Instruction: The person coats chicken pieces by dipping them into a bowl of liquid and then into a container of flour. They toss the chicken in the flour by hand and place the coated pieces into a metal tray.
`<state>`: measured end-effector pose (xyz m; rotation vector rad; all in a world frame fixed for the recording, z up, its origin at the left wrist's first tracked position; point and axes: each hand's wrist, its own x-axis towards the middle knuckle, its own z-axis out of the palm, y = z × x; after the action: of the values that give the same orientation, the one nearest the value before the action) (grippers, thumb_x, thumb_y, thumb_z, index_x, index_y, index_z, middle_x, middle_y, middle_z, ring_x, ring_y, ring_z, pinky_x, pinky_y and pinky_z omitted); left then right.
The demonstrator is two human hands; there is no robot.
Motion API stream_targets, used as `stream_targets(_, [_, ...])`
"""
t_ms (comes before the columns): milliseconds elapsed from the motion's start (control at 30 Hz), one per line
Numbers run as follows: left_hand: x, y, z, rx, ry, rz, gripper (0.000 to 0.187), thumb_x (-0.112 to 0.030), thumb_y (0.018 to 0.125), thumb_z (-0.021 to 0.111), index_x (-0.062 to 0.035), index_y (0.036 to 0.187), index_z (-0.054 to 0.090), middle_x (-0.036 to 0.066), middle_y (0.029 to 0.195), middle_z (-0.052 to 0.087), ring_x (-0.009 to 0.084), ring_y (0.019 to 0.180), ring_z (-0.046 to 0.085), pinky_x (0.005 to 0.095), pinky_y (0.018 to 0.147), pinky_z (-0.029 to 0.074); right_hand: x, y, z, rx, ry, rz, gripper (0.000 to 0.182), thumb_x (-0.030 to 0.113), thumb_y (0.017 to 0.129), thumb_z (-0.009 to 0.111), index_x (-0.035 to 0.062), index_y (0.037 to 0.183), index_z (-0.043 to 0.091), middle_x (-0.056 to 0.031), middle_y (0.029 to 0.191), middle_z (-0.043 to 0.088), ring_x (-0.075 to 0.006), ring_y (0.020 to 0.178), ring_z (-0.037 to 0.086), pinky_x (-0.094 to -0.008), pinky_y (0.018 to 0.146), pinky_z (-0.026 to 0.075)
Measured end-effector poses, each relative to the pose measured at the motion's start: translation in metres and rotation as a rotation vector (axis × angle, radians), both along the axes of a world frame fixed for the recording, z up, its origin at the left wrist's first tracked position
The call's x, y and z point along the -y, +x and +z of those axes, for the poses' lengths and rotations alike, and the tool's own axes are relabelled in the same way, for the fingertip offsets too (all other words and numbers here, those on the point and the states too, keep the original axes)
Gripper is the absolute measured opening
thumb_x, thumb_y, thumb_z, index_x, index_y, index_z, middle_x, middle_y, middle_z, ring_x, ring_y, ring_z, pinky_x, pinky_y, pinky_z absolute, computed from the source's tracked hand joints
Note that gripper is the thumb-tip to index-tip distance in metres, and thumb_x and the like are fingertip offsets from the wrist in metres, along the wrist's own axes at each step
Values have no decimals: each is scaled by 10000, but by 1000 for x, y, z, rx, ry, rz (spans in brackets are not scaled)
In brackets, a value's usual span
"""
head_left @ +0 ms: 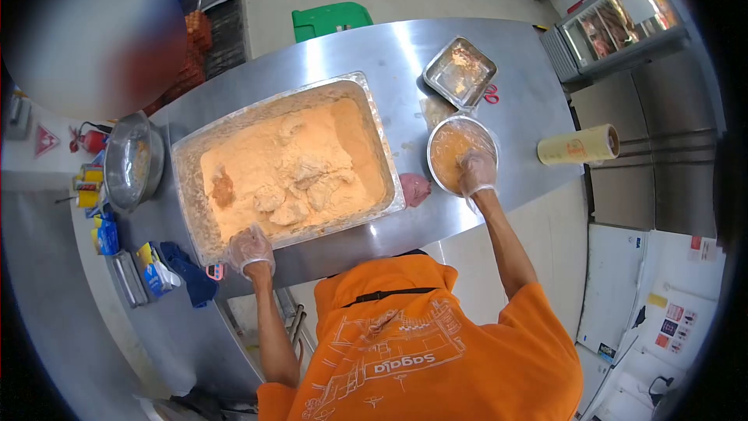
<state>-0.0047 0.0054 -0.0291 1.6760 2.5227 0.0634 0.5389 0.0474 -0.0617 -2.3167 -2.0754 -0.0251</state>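
Note:
A large clear tub (pixel 372 121) of orange-tinted flour lies before me, with several flour-coated pieces (pixel 308 171) heaped in its middle. My left hand (pixel 251 249), in a clear plastic glove, is curled over the tub's near left corner. To the right stands a round metal bowl (pixel 431 157) of orange-brown liquid, lined with clear plastic. My right hand (pixel 477 171), also gloved, reaches into this bowl at its right side. Its fingertips are hidden in the liquid.
Behind the bowl sits a square metal pan (pixel 470 82) with orange residue, red-handled scissors (pixel 491 94) beside it. A plastic wrap roll (pixel 578 145) lies at right. At left are a steel basin (pixel 134 162) and a dark blue cloth (pixel 189 273). A pink cloth (pixel 415 189) touches the tub's side.

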Motion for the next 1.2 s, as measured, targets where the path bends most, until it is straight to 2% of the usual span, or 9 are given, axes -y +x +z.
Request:
stream_targets(200, [3, 2, 1, -12, 76, -26, 540, -425, 1004, 466, -9, 818, 756, 214, 822, 723, 416, 786, 671, 513, 772, 501, 3, 1, 16, 62, -101, 140, 154, 236, 821, 716, 88, 803, 756, -146, 908, 738, -355, 866, 708, -485, 766, 555])
stream_targets(400, [2, 4, 7, -41, 67, 4, 536, -424, 994, 466, -12, 804, 753, 205, 806, 719, 415, 797, 665, 528, 766, 490, 11, 47, -1, -822, 173, -309, 131, 129, 814, 787, 32, 892, 749, -104, 894, 753, -226, 797, 704, -370, 746, 554])
stream_targets(500, [2, 6, 15, -19, 104, -24, 519, -413, 989, 470, -24, 795, 754, 211, 794, 713, 411, 800, 664, 522, 769, 491, 15, 61, 14, -1028, 148, -277, 161, 64, 796, 806, 15, 932, 736, -88, 862, 744, -182, 770, 675, -342, 726, 543])
stream_targets(600, [4, -1, 4, 56, 108, -76, 497, -399, 986, 471, -44, 781, 753, 194, 798, 717, 396, 794, 666, 514, 777, 492, 10, 67, 32, -834, 125, -140, 191, 92, 804, 789, 15, 968, 729, -140, 894, 748, -271, 786, 705, -399, 732, 551])
stream_targets(733, [7, -4, -2, 6, 107, -72, 490, -397, 982, 465, -56, 772, 746, 162, 811, 724, 371, 813, 666, 505, 786, 489, -12, 25, 91, -113, 43, -13, 293, 188, 819, 774, 49, 1071, 714, -234, 941, 707, -422, 884, 687, -498, 753, 531])
stream_targets(867, [9, -8, 19, 53, 60, -48, 486, -400, 974, 472, -49, 779, 747, 158, 821, 723, 359, 864, 654, 515, 869, 435, -48, -107, 188, -516, 1, 321, 187, 168, 846, 755, 113, 1024, 760, -174, 937, 707, -365, 859, 677, -454, 728, 524])
stream_targets(967, [8, -6, 21, 113, 93, -3, 483, -408, 966, 478, -52, 793, 754, 161, 835, 724, 361, 879, 646, 514, 900, 411, -67, -218, 228, -348, 19, 508, 112, 181, 885, 718, 159, 970, 787, -114, 846, 698, -303, 789, 647, -422, 713, 513])
stream_targets(1067, [7, -1, 25, 133, 108, -13, 470, -408, 953, 488, -58, 797, 761, 165, 835, 722, 363, 910, 644, 510, 907, 411, -116, -306, 158, -591, -6, 710, 131, 226, 920, 667, 136, 915, 762, -127, 867, 700, -323, 808, 659, -434, 772, 540])
stream_targets(1200, [9, -2, 11, 48, 138, -39, 431, -379, 932, 515, -71, 760, 763, 166, 812, 723, 358, 917, 662, 496, 885, 433, -152, -384, 108, -394, -40, 523, 197, 170, 892, 647, 61, 1028, 740, -225, 995, 713, -365, 994, 696, -430, 849, 566])
